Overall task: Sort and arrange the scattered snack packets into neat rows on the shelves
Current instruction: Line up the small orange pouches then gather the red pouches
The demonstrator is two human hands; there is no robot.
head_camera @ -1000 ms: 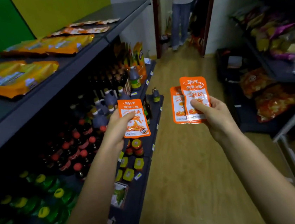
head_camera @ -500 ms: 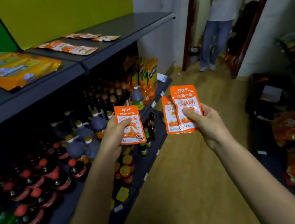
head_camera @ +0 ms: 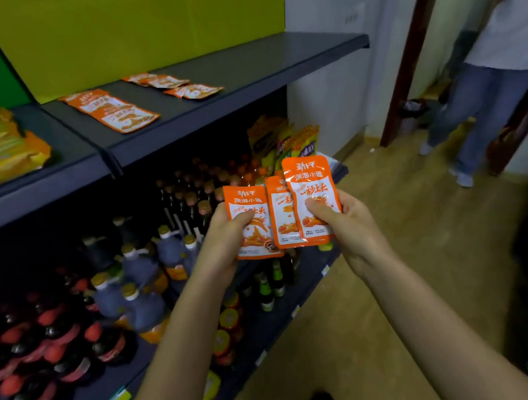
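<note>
The left hand (head_camera: 227, 233) pinches one orange packet (head_camera: 252, 224) between thumb and fingers (head_camera: 245, 216), closed on its left edge; the right hand (head_camera: 341, 224) is closed on two more packets (head_camera: 309, 191), fanned and overlapping, thumb across the front one. All three are held upright in mid-air at about 12 o'clock from the viewer, in front of the dark bottles (head_camera: 139, 273), the left packet just touching or overlapping the pair. More of the same packets lie on the top shelf (head_camera: 241, 70) at about 10 o'clock: a lapped row (head_camera: 111, 110) near the front edge and a few loose ones (head_camera: 173, 83) further back, at odd angles. These look like light, thin, flexible foil pouches with slick printed faces, likely to slide over one another and to bend if held by a corner; a flat pinch across the body or along a sealed side edge seems the surest hold, and laying them down flat should suit them. The print is white Chinese lettering on orange: "劲仔" at the top, a line below that appears to read "深海小鱼", and large characters partly hidden by thumbs, with "一秒上头" the probable reading. Smaller print at the bottom is too fine to read.
</note>
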